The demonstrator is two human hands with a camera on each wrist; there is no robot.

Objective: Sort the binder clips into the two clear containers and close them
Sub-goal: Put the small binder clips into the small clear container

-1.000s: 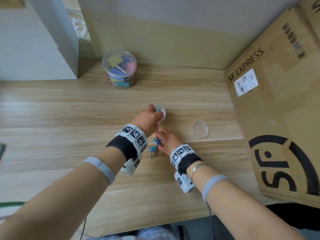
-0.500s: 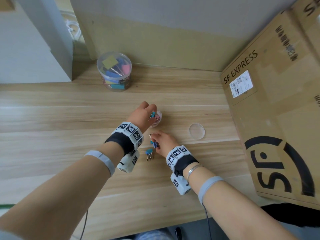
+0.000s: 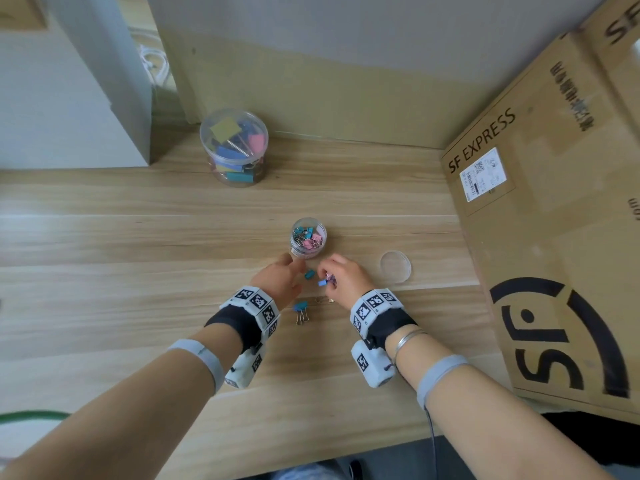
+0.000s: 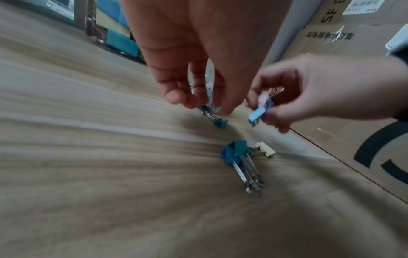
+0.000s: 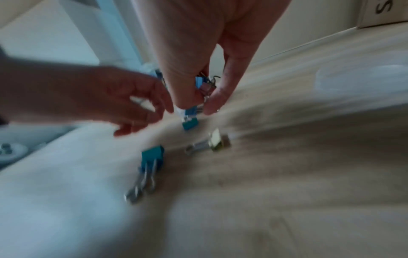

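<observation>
On the wooden desk [image 3: 138,271] the small jar [image 3: 308,238] stands open at the centre, holding pink, teal and silver clips. Its lid [image 3: 395,266] lies flat on the desk at about 3 o'clock from it, well apart. The big jar [image 3: 234,147], lidded and filled with larger clips, stands far off at 11 o'clock, near the wall.

Both hands sit just below the small jar, at its 6 o'clock. The right hand [image 3: 341,277] has its fingers [image 4: 284,111] curled and pinched on a light blue clip [image 4: 257,114], with a pink clip [image 5: 206,88] held alongside it in the same grip. The left hand [image 3: 278,280] hangs over the desk with its fingers [image 4: 176,94] loosely bent, pointing down and holding nothing; the tips hover just above a teal clip [image 4: 219,123] lying on the desk between the two hands. Whether they touch its wire handle I cannot tell.

At 6 o'clock from that clip, nearer the wrists, a clip pair [image 4: 237,154], blue and teal, lies together with its silver handles pointing toward the person. Just beside it at 3 o'clock lies a pale clip [image 4: 266,151].

A cardboard box [image 3: 554,220] printed "SF EXPRESS" fills the desk's right side.
</observation>
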